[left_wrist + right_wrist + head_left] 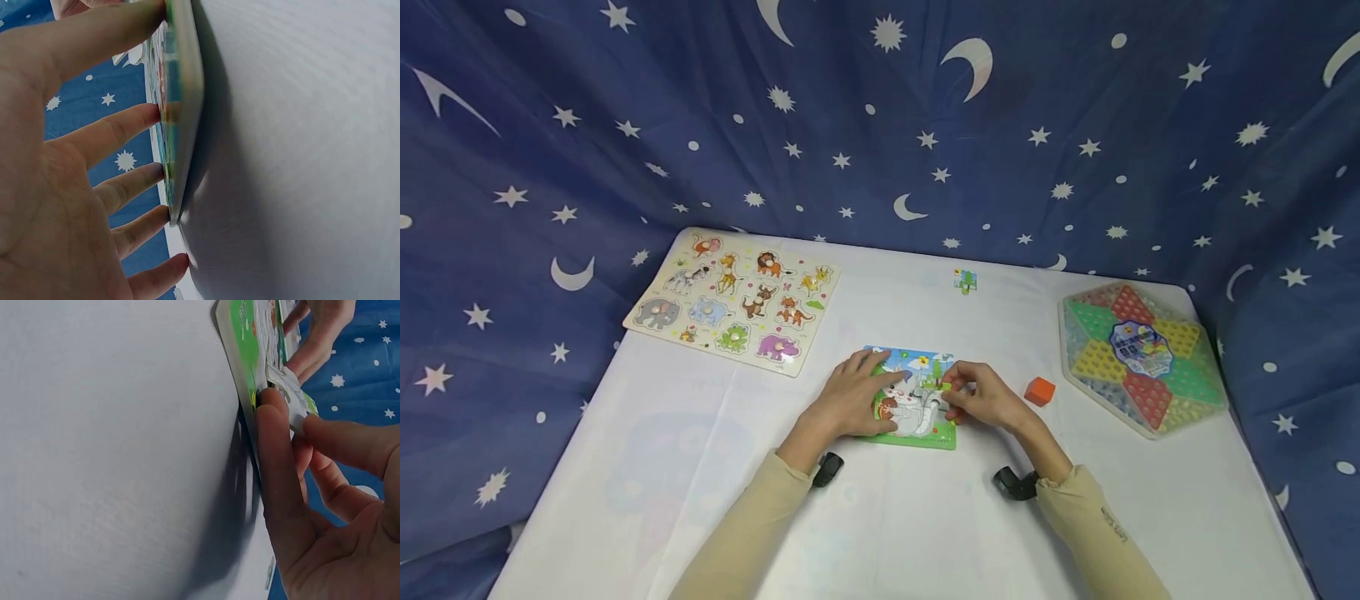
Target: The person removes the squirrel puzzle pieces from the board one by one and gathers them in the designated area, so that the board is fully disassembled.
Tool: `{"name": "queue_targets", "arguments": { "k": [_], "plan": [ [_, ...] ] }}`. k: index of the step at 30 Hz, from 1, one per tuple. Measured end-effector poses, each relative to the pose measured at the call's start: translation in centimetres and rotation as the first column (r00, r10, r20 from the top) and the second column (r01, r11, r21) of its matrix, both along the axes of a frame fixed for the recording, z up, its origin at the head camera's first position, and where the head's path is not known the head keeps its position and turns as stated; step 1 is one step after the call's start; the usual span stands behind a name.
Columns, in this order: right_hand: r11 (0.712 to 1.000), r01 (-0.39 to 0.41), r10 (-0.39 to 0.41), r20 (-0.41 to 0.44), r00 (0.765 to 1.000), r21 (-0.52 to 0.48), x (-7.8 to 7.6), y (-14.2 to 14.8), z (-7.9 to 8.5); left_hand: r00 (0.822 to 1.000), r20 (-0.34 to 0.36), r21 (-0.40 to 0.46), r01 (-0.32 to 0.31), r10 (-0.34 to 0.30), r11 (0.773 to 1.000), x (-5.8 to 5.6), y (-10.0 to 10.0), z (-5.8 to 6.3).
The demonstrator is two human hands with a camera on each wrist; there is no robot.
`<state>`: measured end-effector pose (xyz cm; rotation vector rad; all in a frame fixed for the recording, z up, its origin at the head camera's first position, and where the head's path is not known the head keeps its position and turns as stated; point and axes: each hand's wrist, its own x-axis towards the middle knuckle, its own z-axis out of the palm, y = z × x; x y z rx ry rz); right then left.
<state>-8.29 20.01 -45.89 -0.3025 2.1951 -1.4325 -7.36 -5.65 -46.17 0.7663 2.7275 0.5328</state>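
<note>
In the head view a small jigsaw puzzle (pixel 925 443), with a green border and a picture of a grey animal, lies flat on the white table. My left hand (pixel 853 396) rests over its left side, fingers spread. The left wrist view shows that hand's fingertips along the edge of the puzzle board (pixel 181 94). At the board's right edge my right hand (pixel 985 398) pinches a puzzle piece (pixel 295 403) between thumb and fingers. That piece is grey-white with some green, and it stands tilted over the board; the fingers hide part of it.
Behind the puzzle lies a loose jigsaw piece (pixel 966 282). An orange-red block (pixel 1040 391) sits right of my right hand. Farther right is a hexagonal case (pixel 1138 358) of coloured pieces; at the back left lies an animal peg board (pixel 805 354). A starry blue curtain (pixel 850 108) surrounds the table.
</note>
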Motion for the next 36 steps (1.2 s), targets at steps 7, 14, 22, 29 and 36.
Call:
{"name": "queue_targets", "arguments": {
  "k": [7,14,22,29,36],
  "plan": [
    [0.998,0.029,-0.028,-0.01,1.0,0.061,-0.9,0.4,0.3,1.0,0.006,0.009,-0.004,0.004,1.0,0.0,-0.1,0.1],
    [0.99,0.11,-0.107,-0.039,0.993,0.093,-1.7,1.2,0.8,1.0,0.003,0.012,0.002,-0.002,1.0,0.1,-0.2,0.1],
    [0.972,0.236,-0.236,0.003,0.972,0.018,-2.9,1.6,1.0,1.0,0.004,0.026,0.001,-0.001,1.0,0.1,-0.2,0.0],
    [0.951,0.309,-0.309,-0.015,0.951,0.017,-4.1,1.7,1.0,1.0,0.002,0.016,0.0,0.0,1.0,0.1,-0.2,0.0],
    [0.92,0.389,-0.39,0.0,0.921,0.054,-5.4,2.1,1.2,1.0,0.005,0.024,0.003,-0.004,1.0,0.1,-0.2,0.0]
  ]
}}
